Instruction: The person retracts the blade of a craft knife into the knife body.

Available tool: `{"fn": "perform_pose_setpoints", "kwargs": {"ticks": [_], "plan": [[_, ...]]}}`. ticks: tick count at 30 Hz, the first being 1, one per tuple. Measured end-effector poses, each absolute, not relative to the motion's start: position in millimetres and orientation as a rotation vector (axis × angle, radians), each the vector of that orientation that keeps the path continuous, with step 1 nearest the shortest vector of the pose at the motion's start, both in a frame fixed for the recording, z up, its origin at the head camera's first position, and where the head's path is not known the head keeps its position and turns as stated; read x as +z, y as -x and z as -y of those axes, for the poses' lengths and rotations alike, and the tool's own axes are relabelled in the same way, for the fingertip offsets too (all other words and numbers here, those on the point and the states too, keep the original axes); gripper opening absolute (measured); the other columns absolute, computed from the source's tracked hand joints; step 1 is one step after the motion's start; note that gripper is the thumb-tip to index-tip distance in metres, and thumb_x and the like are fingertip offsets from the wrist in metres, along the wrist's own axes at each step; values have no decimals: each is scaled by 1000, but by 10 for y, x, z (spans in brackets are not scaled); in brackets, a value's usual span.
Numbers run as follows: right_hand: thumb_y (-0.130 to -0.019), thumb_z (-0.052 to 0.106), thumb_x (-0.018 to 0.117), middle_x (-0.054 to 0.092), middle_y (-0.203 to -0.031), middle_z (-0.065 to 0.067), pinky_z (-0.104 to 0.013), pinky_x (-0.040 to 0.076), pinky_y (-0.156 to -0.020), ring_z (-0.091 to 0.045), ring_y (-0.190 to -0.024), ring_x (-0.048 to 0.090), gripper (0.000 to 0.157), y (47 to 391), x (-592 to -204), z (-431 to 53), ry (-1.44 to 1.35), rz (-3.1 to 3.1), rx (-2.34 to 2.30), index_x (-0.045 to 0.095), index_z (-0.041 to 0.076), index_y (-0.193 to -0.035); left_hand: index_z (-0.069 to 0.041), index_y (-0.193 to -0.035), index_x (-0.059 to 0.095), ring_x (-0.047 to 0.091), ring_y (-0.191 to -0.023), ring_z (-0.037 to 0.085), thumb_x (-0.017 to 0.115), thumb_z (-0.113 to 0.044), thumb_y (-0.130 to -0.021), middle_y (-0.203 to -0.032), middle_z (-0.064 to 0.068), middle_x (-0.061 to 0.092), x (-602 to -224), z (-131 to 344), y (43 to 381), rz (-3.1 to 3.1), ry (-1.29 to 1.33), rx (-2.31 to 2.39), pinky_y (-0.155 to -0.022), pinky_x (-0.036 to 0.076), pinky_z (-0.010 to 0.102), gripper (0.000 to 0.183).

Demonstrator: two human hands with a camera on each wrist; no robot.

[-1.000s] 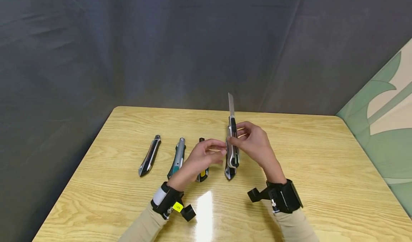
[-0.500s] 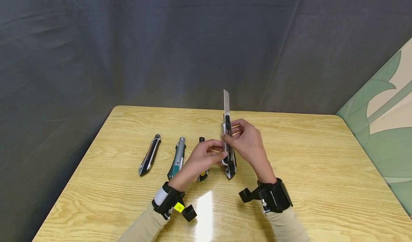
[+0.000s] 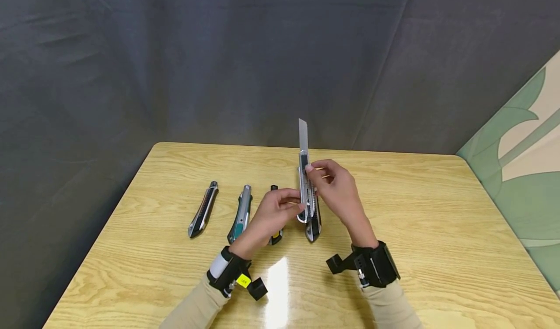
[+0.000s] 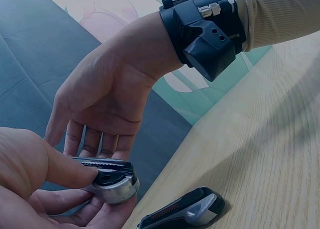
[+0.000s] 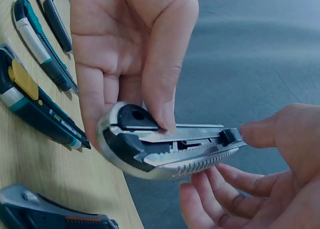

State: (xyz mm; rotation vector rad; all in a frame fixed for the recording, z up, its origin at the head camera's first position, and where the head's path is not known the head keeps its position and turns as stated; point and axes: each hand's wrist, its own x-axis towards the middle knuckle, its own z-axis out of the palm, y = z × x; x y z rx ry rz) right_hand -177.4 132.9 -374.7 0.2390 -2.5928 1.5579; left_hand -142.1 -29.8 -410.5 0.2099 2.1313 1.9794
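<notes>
A silver snap-off utility knife (image 3: 303, 185) is held above the table, its long blade (image 3: 303, 135) out and pointing away. My left hand (image 3: 276, 211) pinches its rear end, thumb on the upper side. In the right wrist view, my right hand (image 5: 295, 174) has its thumb at the knife's black slider (image 5: 228, 136) and its fingers under the front of the body. The left wrist view shows the rear end (image 4: 120, 186) between left thumb and fingers. A black and silver utility knife (image 3: 313, 229) lies on the table below, partly covered.
On the wooden table (image 3: 415, 212) lie a black and silver utility knife (image 3: 203, 211), a teal and grey one (image 3: 241, 216) and a yellow and black one (image 5: 37, 99), partly behind my left hand in the head view. A dark curtain (image 3: 262, 66) hangs behind the table.
The held utility knife has shifted left and turned about its length. My right hand has moved left, its thumb now higher along the body. My left hand has gone from beside the knife to pinching it.
</notes>
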Motion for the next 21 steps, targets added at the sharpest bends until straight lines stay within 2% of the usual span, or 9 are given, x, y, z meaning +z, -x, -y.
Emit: {"fn": "perform_pose_setpoints", "kwargs": {"ticks": [4, 8, 12, 15, 21], "plan": [[-87, 47, 57, 66, -94, -10, -30, 58, -59, -19, -75, 63, 44, 1786, -3747, -1363, -246, 2554, 1662, 65, 9, -108, -7, -112, 64, 64, -89, 19, 64, -13, -86, -106, 11, 64, -4110, 298, 1419, -2117, -215, 1990, -83, 52, 50, 27], [-87, 45, 58, 65, -98, -10, -32, 59, -62, -21, -80, 63, 44, 1792, -3755, -1402, -255, 2520, 1752, 66, 9, -109, -5, -114, 62, 64, -89, 23, 61, -10, -87, -109, 14, 61, -4084, 295, 1402, -2066, -241, 1992, -80, 54, 51, 28], [-86, 46, 58, 64, -100, -10, -36, 59, -65, -21, -82, 62, 45, 1794, -3743, -1410, -236, 2497, 1809, 64, 10, -112, 0, -118, 58, 63, -90, 29, 57, -4, -89, -112, 21, 58, -4001, 292, 1364, -2017, -291, 1988, -76, 56, 46, 30], [-88, 42, 58, 65, -100, -13, -34, 59, -65, -22, -83, 61, 44, 1742, -3642, -1377, -211, 2492, 1824, 63, 7, -114, 3, -120, 56, 63, -91, 30, 56, -2, -89, -113, 23, 58, -3897, 293, 1315, -2027, -317, 1969, -74, 57, 43, 31], [-87, 40, 60, 65, -99, -13, -33, 59, -63, -22, -82, 61, 42, 1765, -3666, -1394, -183, 2452, 1872, 64, 6, -111, -7, -117, 60, 64, -90, 24, 59, -10, -89, -109, 15, 60, -4046, 292, 1374, -1969, -295, 2000, -80, 54, 51, 28]]}}
